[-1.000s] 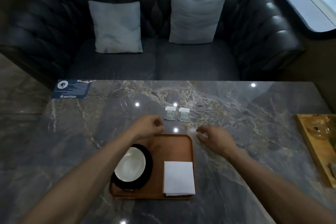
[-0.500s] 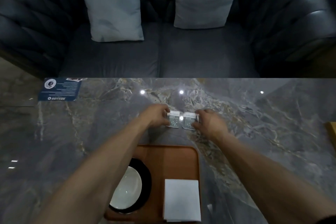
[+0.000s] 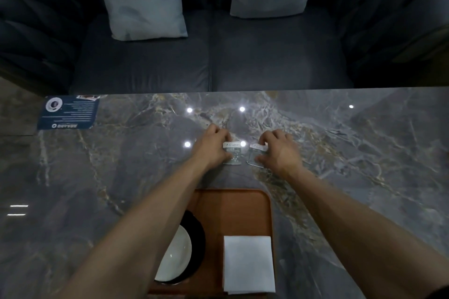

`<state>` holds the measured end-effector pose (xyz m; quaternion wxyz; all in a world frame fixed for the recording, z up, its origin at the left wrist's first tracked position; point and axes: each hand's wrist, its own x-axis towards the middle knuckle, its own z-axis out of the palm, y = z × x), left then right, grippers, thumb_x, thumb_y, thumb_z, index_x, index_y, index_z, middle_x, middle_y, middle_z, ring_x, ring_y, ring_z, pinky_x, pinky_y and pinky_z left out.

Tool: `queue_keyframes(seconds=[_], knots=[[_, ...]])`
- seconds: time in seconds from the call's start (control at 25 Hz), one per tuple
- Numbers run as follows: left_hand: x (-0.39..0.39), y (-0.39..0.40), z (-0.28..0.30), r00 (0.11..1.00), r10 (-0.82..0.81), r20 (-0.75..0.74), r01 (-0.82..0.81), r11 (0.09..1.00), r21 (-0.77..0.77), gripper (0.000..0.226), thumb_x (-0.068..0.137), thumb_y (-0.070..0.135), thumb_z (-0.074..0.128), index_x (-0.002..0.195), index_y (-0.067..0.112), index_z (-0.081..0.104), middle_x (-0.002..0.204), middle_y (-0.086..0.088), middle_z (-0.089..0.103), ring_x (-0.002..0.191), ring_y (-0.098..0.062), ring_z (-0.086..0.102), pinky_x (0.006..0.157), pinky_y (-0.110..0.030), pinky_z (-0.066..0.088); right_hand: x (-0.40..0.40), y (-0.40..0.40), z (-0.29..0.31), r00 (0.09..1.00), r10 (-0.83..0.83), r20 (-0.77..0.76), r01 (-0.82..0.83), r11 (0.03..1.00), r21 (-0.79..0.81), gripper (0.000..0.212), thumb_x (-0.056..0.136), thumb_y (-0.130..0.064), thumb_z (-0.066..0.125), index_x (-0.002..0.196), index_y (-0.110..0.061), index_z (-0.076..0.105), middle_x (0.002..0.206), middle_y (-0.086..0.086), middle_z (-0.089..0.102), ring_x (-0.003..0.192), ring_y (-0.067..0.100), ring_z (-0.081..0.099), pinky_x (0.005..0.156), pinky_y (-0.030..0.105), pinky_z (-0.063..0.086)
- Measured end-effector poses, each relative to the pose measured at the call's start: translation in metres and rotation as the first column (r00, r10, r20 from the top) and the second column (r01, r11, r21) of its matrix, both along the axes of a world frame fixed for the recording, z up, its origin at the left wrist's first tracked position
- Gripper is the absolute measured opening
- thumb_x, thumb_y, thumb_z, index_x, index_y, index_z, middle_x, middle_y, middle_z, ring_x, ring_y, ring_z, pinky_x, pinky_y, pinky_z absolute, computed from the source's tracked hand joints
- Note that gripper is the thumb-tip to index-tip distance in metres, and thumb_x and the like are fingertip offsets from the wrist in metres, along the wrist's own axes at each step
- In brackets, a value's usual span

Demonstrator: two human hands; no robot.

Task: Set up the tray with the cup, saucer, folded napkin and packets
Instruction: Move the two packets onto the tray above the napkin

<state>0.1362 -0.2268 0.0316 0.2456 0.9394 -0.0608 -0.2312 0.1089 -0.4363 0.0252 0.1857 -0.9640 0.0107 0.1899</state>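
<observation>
1. Left hand (image 3: 213, 148) lay on the left packet (image 3: 232, 155), at 12 o'clock from the tray (image 3: 233, 206). Grip: fingers curled over the packet's left edge, thumb at its near corner. Packet appeared pinched, but whether it was off the desk (image 3: 121, 165) cannot be told.
2. Right hand (image 3: 279, 150) lay on the right packet (image 3: 258, 154), just beside the first. Grip: fingers folded over the far edge, thumb under the near-left corner, which looked slightly raised.
3. Tray sat at 6 o'clock from both hands and carried the cup (image 3: 173, 257) on a dark saucer (image 3: 196, 245) at its left, w/ the folded napkin (image 3: 249, 263) at its right. The far half was bare.
4. Step judged: lifting both packets for transfer to the tray's bare far half.
5. Risks (judged): thin, flat packets on a glossy desk may slip from a fingertip pinch. Left forearm passed over the cup, so a low pull-back could knock it. A dropped packet could shift the napkin out of square.
</observation>
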Motion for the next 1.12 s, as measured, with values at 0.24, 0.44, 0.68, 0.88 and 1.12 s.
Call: queue_keyframes(seconds=[0.24,0.44,0.68,0.88,1.12], knots=[[-0.008,-0.001,0.006,0.995,0.094,-0.016,-0.094,0.995,-0.030,0.028,0.072,0.018,0.072,0.075,0.026,0.046,0.083,0.000,0.060,0.081,-0.023,0.056,0.067,-0.036,0.044,-0.011,0.003,0.003,0.983,-0.156,-0.098,0.171,0.972,0.161,0.036,0.073,-0.023,0.072,0.092,-0.029,0.041,0.083,0.004,0.059,0.077,0.027,0.053,0.062,0.036,0.043],[-0.025,0.005,0.006,0.964,0.253,-0.084,-0.263,0.950,-0.167,0.029,0.076,0.012,0.071,0.069,0.026,0.046,0.068,0.009,0.056,0.065,-0.012,0.053,0.053,-0.026,0.034,-0.030,-0.005,0.006,0.932,-0.312,-0.187,0.355,0.892,0.279,0.025,0.082,-0.017,0.069,0.097,-0.024,0.051,0.093,0.005,0.065,0.075,0.022,0.057,0.057,0.032,0.037],[-0.056,0.014,0.013,0.937,0.329,-0.117,-0.349,0.903,-0.249,0.029,0.078,0.009,0.071,0.076,0.030,0.051,0.073,0.008,0.059,0.068,-0.014,0.056,0.059,-0.027,0.040,-0.065,-0.014,0.018,0.891,-0.411,-0.192,0.454,0.809,0.374,0.014,0.085,-0.018,0.067,0.095,-0.024,0.060,0.092,0.004,0.069,0.081,0.024,0.064,0.074,0.039,0.052],[-0.082,0.021,0.028,0.963,0.234,-0.131,-0.259,0.939,-0.228,0.025,0.083,0.010,0.066,0.080,0.032,0.054,0.078,0.011,0.062,0.068,-0.008,0.058,0.052,-0.020,0.038,-0.090,-0.010,0.034,0.930,-0.353,-0.106,0.363,0.828,0.427,0.021,0.081,-0.020,0.071,0.086,-0.037,0.060,0.078,-0.009,0.065,0.075,0.015,0.062,0.067,0.032,0.047],[-0.115,0.010,0.035,0.969,0.108,-0.223,-0.134,0.985,-0.104,0.011,0.087,0.017,0.060,0.086,0.027,0.058,0.091,0.001,0.067,0.084,-0.018,0.062,0.070,-0.031,0.049,-0.121,0.001,0.032,0.975,-0.141,-0.173,0.184,0.945,0.269,0.015,0.087,-0.025,0.064,0.102,-0.024,0.065,0.096,0.001,0.070,0.091,0.021,0.064,0.070,0.030,0.043]])
